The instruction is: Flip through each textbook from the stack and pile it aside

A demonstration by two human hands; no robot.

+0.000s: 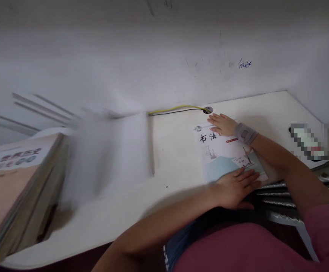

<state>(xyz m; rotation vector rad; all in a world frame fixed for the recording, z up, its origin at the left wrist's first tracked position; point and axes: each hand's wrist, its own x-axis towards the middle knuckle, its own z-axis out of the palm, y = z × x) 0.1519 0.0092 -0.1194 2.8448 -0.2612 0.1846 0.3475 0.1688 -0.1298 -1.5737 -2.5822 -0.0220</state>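
Observation:
A calligraphy book (217,160) with a white and pale teal cover lies flat on the white desk (178,151). My right hand (223,125), with a grey band round its wrist, rests palm down on the book's top part, its fingers stretched out over part of the title. Across the lower edge of the cover lies my left hand (236,187), fingers straight and slightly apart. Neither hand grips anything. My hands and right forearm hide parts of the cover.
On the left stands a thick stack of books (17,170). Beside it is a blurred white block-like object (133,147). A yellow cable (178,107) and a dark one run along the wall to a desk hole (208,110). A pixelated object (308,141) lies at right.

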